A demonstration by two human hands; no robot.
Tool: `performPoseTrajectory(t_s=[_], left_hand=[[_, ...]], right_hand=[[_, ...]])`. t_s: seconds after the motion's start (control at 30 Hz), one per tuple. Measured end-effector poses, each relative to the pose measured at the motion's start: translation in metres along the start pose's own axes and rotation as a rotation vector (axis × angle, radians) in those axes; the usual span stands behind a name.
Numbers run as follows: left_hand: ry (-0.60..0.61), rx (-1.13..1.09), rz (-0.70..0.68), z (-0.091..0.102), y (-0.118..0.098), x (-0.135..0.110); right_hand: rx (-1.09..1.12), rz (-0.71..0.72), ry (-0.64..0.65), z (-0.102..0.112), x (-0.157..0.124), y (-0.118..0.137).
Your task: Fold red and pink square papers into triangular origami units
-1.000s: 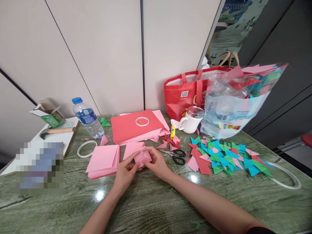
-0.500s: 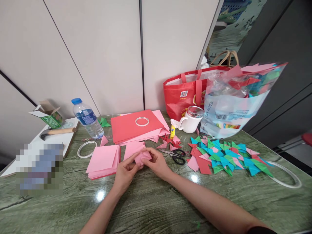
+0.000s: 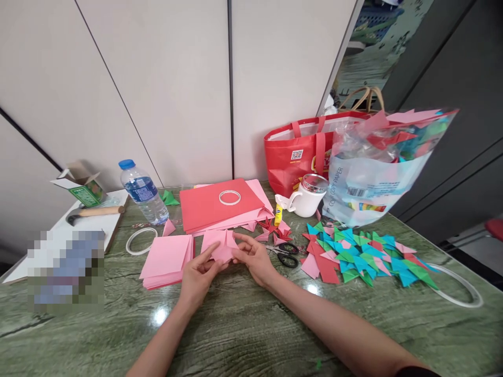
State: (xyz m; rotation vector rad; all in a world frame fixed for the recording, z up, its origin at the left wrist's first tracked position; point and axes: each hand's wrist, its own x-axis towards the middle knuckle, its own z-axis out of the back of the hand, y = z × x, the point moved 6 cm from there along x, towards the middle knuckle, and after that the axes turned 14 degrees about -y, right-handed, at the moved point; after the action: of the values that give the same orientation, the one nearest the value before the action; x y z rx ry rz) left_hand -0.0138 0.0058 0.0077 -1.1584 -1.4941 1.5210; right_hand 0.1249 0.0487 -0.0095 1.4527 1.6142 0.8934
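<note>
A small piece of folded pink paper (image 3: 223, 253) is pinched between my two hands, a little above the table. My left hand (image 3: 199, 272) grips its left and lower edge with thumb and fingers. On the other side, my right hand (image 3: 256, 259) holds the right edge with thumb and fingertips. More pink paper (image 3: 209, 237) lies just behind, partly covered by the held piece. A stack of pink paper squares (image 3: 167, 256) sits left of my left hand. Black-handled scissors (image 3: 288, 256) lie right of my right hand.
Behind are red sheets (image 3: 208, 204) with a tape roll (image 3: 230, 197) on top. A water bottle (image 3: 141, 193), a white mug (image 3: 310, 199), a glue stick (image 3: 278, 214) and a filled plastic bag (image 3: 361, 183) stand around. Folded paper pieces (image 3: 365, 251) spread at right.
My hands have drawn slightly apart, and the pink paper between them shows more of its surface. The view has shifted slightly.
</note>
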Motion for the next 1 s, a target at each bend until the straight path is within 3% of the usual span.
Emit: performPoseTrajectory(t_s=[0.13, 0.4, 0.6, 0.77, 1.0], left_hand=[[-0.031, -0.029, 0.011, 0.002, -0.001, 0.001], [-0.025, 0.084, -0.105, 0.002, -0.002, 0.002], [-0.168, 0.114, -0.19, 0.011, -0.01, 0.005], [-0.151, 0.135, -0.219, 0.011, -0.007, 0.007], [-0.143, 0.136, -0.246, 0.01, -0.013, 0.003]], right_hand=[[0.013, -0.02, -0.012, 0.0, 0.0, 0.0], [-0.27, 0.251, -0.04, 0.005, 0.0, 0.007], [-0.385, 0.444, 0.03, -0.003, -0.008, 0.018], [-0.423, 0.416, 0.072, -0.005, -0.011, 0.016], [-0.258, 0.257, -0.025, -0.001, -0.008, 0.007]])
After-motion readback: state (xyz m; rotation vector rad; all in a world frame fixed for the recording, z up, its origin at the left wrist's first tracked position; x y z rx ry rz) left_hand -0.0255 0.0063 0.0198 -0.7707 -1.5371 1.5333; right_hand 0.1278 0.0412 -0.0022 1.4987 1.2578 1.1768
